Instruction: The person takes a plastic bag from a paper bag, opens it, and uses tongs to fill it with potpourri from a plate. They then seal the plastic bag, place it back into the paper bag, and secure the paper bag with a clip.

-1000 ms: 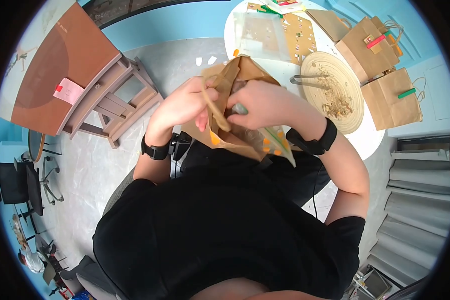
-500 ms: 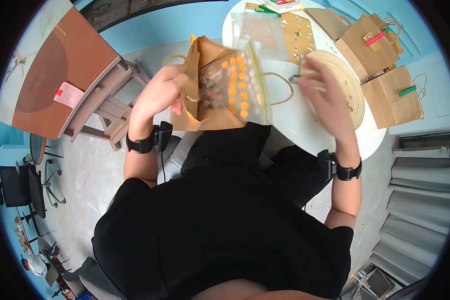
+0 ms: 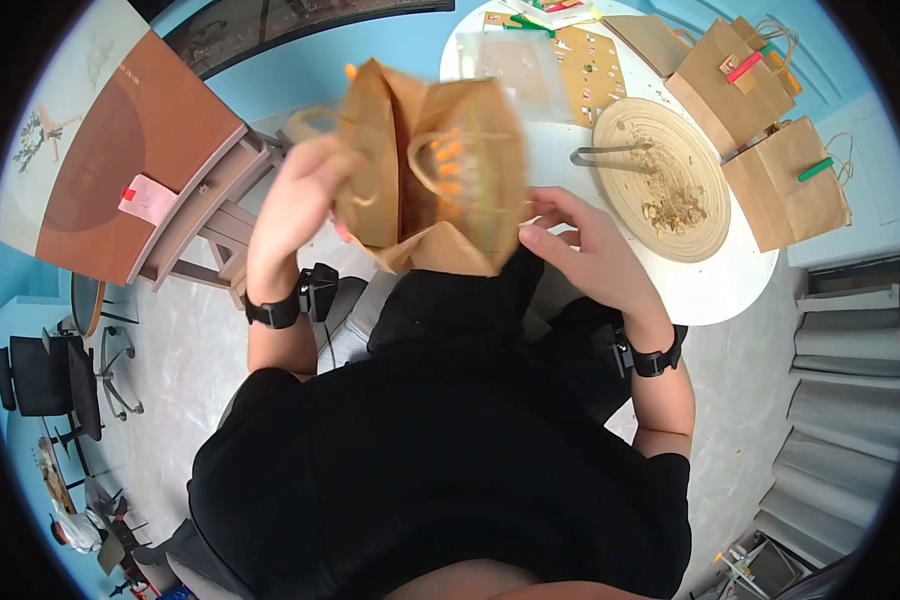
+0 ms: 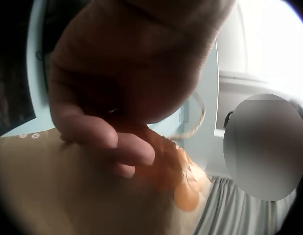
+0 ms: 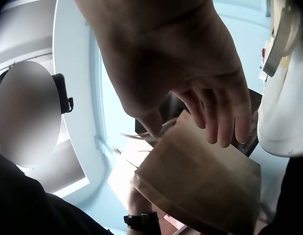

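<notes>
A brown paper bag (image 3: pixel 375 150) with twisted paper handles hangs over the lap, its mouth gaping upward. My left hand (image 3: pixel 305 195) grips its left side, blurred in the head view; in the left wrist view curled fingers (image 4: pixel 134 149) lie against the brown paper. Inside the bag shows a clear zip bag with orange dots (image 3: pixel 448 165), mostly hidden by the bag's wall and a handle. At the bag's right edge is my right hand (image 3: pixel 595 245), fingers loosely bent, fingertips right at the paper. In the right wrist view, the bag's corner (image 5: pixel 200 171) comes between thumb and fingers.
A white round table (image 3: pixel 560 145) holds a woven round plate (image 3: pixel 625 200) with dry brown bits and metal tongs (image 3: pixel 610 150). Several paper bags (image 3: pixel 785 185) with colored clips stand at its right. A brown-topped table (image 3: pixel 100 215) with a pink packet (image 3: pixel 148 200) is at left.
My right hand came out of the paper bag, swung right towards the plate, then returned to the bag's right edge. The bag moved up and left; the zip bag sits deeper in it.
</notes>
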